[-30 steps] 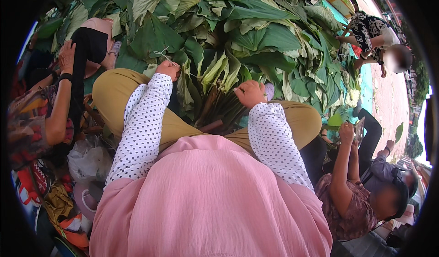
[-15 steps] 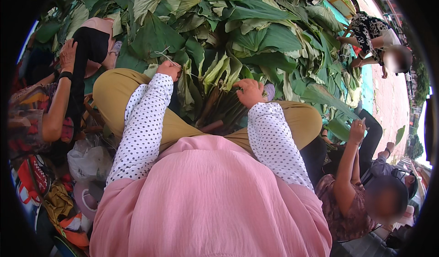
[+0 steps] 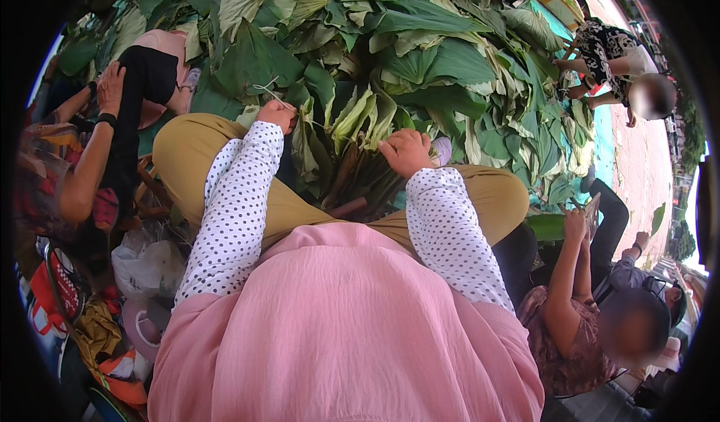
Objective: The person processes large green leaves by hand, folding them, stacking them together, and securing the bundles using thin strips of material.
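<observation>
A bundle of lotus leaves (image 3: 352, 122) stands between my bent knees, its brown stems (image 3: 360, 171) pointing down toward my lap. To its left, my left hand (image 3: 277, 116) is closed in a pinch on a thin white string (image 3: 264, 88). A loose end sticks up past the fingers, and a length runs right toward the bundle. My right hand (image 3: 407, 153) is closed against the right side of the stems, fingers curled; what lies inside them is hidden. Beside it shows part of a pale purple object (image 3: 441, 150), its kind unclear.
A large heap of lotus leaves (image 3: 427, 62) spreads ahead. Close on my left are a person's arm (image 3: 86, 171), a white plastic bag (image 3: 146, 261) and a pinkish hat (image 3: 142, 328). At right, another person's hands (image 3: 576, 227) work near a leaf. A further person (image 3: 607, 58) bends at the far right.
My right hand has shifted slightly left along the stems, and its fingers are drawn in more. My left hand stays with the string. The person at right has lowered their hands.
</observation>
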`<state>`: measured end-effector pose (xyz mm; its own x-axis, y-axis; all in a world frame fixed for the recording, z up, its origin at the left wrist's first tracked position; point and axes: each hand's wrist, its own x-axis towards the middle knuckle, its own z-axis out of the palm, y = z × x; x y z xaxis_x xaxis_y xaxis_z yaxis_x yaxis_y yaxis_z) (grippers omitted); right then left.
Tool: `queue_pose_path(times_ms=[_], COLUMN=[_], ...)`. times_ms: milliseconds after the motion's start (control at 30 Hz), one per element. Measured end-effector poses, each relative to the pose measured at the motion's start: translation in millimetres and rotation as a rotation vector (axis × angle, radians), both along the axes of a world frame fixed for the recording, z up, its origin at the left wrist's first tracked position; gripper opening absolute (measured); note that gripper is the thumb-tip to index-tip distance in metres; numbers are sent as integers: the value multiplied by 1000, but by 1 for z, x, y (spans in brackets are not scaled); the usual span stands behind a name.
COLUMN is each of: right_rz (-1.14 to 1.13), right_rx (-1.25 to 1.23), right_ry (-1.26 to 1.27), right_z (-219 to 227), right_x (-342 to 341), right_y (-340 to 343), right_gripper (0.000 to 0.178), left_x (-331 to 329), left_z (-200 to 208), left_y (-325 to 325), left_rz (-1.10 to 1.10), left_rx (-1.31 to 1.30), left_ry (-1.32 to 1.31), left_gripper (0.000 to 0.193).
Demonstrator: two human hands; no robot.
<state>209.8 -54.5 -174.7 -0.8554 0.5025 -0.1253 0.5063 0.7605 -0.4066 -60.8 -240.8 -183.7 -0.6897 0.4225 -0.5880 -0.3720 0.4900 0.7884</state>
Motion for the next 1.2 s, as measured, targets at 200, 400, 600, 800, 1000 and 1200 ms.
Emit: queue_pose_path(times_ms=[200, 400, 600, 800, 1000, 1200], right_rz=[-23, -36, -52, 84, 46, 198], right_rx=[-8, -18, 61, 47, 43, -3], right_ry=[-163, -217, 83, -49, -79, 142], right_z=[11, 12, 5, 6, 7, -1], right_x=[-6, -9, -6, -5, -7, -10], right_y=[-3, -3, -8, -2, -3, 3], right_gripper=[40, 33, 33, 29, 27, 29], left_x=[2, 0, 1, 1, 1, 2], left_z=[3, 0, 2, 1, 0, 5], left_y=[1, -1, 0, 1, 0, 1], left_rz=[0, -2, -11, -11, -11, 14], left_rx=[-20, -29, -43, -38, -33, -2], left_ry=[12, 10, 24, 18, 23, 16], left_gripper=[7, 7, 8, 8, 8, 6])
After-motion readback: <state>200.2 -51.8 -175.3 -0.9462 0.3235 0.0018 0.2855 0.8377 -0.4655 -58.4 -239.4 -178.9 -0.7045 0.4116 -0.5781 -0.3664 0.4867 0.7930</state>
